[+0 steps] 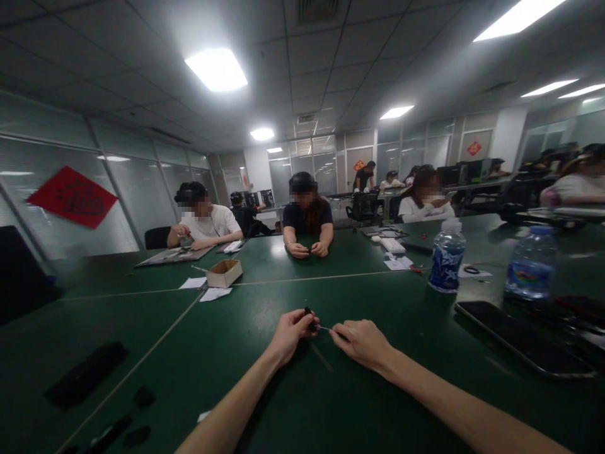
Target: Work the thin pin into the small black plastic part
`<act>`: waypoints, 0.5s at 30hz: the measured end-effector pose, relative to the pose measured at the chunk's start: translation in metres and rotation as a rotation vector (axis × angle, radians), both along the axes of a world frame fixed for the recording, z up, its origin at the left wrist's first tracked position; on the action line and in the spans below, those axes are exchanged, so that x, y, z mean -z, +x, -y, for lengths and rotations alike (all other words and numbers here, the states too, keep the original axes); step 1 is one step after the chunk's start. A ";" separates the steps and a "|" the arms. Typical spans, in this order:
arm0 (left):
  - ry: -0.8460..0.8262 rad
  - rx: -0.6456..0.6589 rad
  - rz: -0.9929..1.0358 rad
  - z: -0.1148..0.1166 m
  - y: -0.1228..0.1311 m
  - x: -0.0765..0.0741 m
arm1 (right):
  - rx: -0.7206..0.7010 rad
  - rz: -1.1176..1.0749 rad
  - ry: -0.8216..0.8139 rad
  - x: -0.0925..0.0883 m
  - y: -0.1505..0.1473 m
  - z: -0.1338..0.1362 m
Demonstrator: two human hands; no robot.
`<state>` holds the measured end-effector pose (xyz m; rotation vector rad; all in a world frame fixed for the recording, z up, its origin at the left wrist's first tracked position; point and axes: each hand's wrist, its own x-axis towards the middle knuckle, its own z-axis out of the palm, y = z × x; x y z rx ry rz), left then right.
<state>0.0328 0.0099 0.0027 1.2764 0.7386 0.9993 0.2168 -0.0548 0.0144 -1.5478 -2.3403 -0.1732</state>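
Observation:
My left hand (292,335) is closed around a small black part (311,319), held upright between thumb and fingers above the green table (265,403). To its right, my right hand (362,340) is closed on a thin metal rod (324,328), perhaps a tool shaft. The rod points left and its tip reaches the lower side of the black part; whether it goes in cannot be made out. Any handle on the rod is hidden inside my right fist.
A smartphone (520,337), a blue-labelled bottle (447,258) and a second bottle (530,265) stand at right. An open cardboard box (225,275) sits ahead on the left. Dark pieces (87,375) lie at lower left. Across the table a person (307,217) works with both hands.

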 end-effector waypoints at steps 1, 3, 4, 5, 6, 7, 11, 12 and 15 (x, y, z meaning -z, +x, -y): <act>0.005 -0.002 -0.012 0.001 0.000 0.000 | 0.001 0.001 0.003 0.001 0.000 0.000; 0.013 -0.001 -0.030 0.002 0.000 -0.001 | -0.003 -0.013 -0.003 0.002 0.000 0.000; 0.015 0.000 -0.036 0.002 0.000 -0.002 | -0.004 -0.021 -0.006 0.002 0.000 0.000; 0.014 0.000 -0.042 0.003 0.000 -0.002 | -0.001 -0.025 -0.009 0.002 0.000 -0.001; 0.013 0.002 -0.049 0.003 0.001 -0.003 | 0.005 -0.027 -0.010 0.002 0.000 -0.001; 0.013 0.003 -0.056 0.003 0.001 -0.003 | 0.013 -0.027 -0.011 0.002 -0.001 -0.001; 0.024 -0.005 -0.080 0.003 0.002 -0.002 | 0.053 -0.015 -0.010 0.002 -0.003 -0.002; 0.027 -0.008 -0.087 0.002 0.003 -0.001 | 0.065 -0.009 -0.007 0.002 -0.003 -0.001; 0.032 -0.016 -0.097 0.001 0.003 0.000 | 0.090 -0.007 -0.009 0.001 -0.004 0.000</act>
